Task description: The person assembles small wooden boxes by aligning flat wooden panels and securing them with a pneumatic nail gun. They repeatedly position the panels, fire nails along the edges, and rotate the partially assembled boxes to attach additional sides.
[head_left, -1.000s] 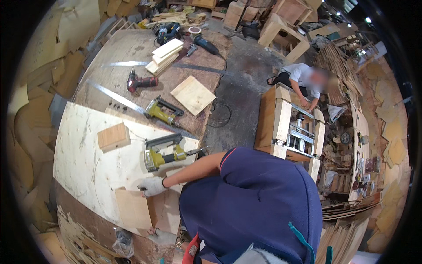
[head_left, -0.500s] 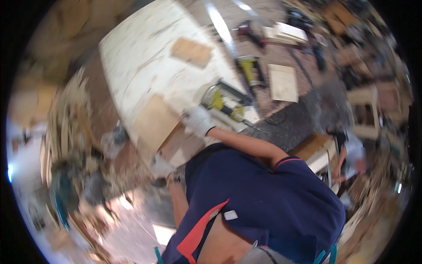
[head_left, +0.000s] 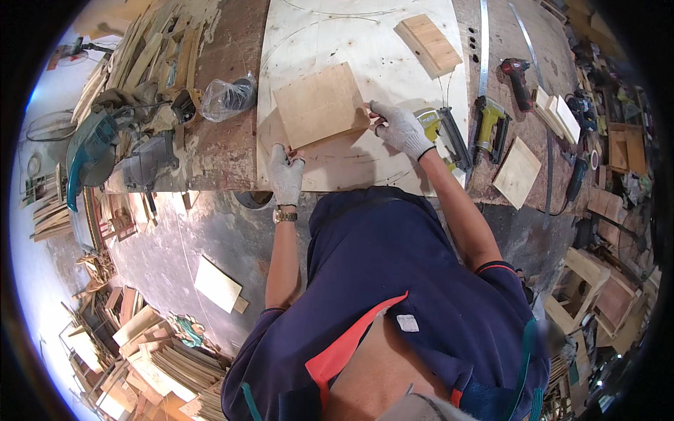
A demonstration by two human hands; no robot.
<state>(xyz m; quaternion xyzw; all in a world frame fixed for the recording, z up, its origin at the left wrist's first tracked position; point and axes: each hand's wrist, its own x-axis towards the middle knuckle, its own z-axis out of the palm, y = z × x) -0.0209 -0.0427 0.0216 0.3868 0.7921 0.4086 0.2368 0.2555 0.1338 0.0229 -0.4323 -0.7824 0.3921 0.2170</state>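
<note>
Stands at handling stage: board (head_left: 319,105) between left hand (head_left: 286,179) and right hand (head_left: 401,130), fingers holding its edges, block (head_left: 434,48) and nailers (head_left: 489,119) untouched, remainder unclear.

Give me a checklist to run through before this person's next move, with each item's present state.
1. Left hand and right hand gloved: ok.
2. Both hands at the wooden piece: ok, near-left corner and right edge.
3. Wooden piece flat on the pale board: cannot tell.
4. Small wood block apart from it: ok.
5. Nearest nail gun clear of the right hand: cannot tell, they overlap in view.
</note>
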